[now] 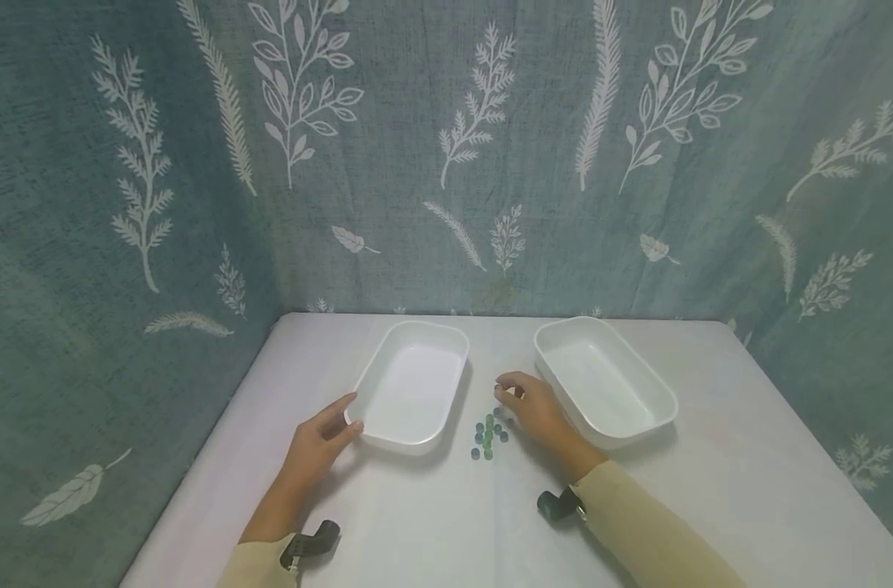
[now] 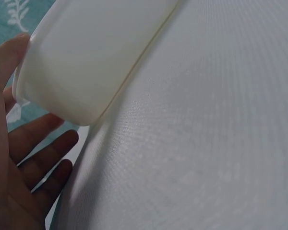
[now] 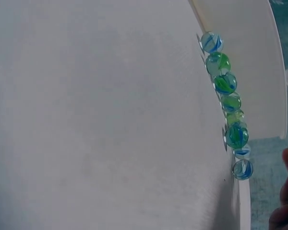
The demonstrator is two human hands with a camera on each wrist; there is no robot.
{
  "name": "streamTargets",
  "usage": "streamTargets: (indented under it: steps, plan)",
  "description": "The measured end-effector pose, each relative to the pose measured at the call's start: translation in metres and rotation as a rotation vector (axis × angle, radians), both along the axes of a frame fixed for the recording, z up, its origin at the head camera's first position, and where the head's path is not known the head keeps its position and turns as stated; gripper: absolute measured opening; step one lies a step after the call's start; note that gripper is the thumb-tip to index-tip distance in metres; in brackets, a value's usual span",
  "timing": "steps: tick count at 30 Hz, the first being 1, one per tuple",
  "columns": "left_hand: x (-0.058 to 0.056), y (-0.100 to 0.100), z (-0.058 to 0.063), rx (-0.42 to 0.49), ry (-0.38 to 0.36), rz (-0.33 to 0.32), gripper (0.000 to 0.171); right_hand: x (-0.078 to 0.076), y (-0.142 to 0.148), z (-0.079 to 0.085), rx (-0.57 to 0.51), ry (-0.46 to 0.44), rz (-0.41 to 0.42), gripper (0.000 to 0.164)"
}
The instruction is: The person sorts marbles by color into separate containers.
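Note:
Two white trays are in the head view. At the near left corner of the left tray (image 1: 415, 445), my left hand (image 1: 317, 441) holds the rim between thumb and index finger. The other left fingers are spread below that tray's outer wall in the left wrist view. My right hand (image 1: 538, 408) pinches a small dark marble (image 1: 497, 388) at its fingertips, beyond a loose cluster. Several blue and green glass marbles (image 1: 488, 454) lie on the cloth between the trays. In the right wrist view, marbles (image 3: 237, 135) appear in a row, with the right fingers at the frame's edge.
The right tray (image 1: 606, 434) stands behind the right forearm, turned at an angle. A white cloth (image 1: 432, 531) covers the table. Blue-green curtains (image 1: 417, 163) with white leaf prints hang at the back and sides. Each wrist wears a small dark camera (image 1: 557, 506).

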State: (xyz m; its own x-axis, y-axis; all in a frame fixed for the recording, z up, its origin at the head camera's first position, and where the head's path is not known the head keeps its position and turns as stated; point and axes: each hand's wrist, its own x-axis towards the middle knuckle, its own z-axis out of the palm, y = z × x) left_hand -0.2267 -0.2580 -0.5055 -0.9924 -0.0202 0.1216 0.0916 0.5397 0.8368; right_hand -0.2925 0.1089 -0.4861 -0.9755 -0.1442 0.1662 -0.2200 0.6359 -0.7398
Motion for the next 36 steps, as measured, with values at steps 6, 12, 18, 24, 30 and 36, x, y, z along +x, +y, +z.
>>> streamTargets:
  steps: [6,12,18,24,30,36]
  plan:
    - [0.001,-0.001,0.0,0.013,0.007,-0.002,0.067,-0.006,-0.001,0.003,-0.065,0.006,0.028,0.023]
    - [0.004,-0.006,-0.001,0.034,-0.001,0.025,0.066,-0.016,-0.012,0.004,-0.097,0.019,0.033,0.022]
    - [0.005,-0.007,-0.006,0.066,-0.004,0.025,0.065,-0.027,-0.019,-0.004,-0.1,-0.028,0.002,0.022]
    - [0.002,-0.004,-0.007,0.074,0.014,0.022,0.065,-0.038,-0.025,0.0,-0.14,-0.021,0.035,0.022]
    - [0.004,-0.003,-0.006,0.055,0.01,0.031,0.066,-0.042,-0.033,0.009,-0.151,-0.004,0.077,0.021]
    - [0.001,-0.001,-0.007,0.057,0.022,0.026,0.065,-0.047,-0.039,0.015,-0.128,-0.027,0.063,0.023]
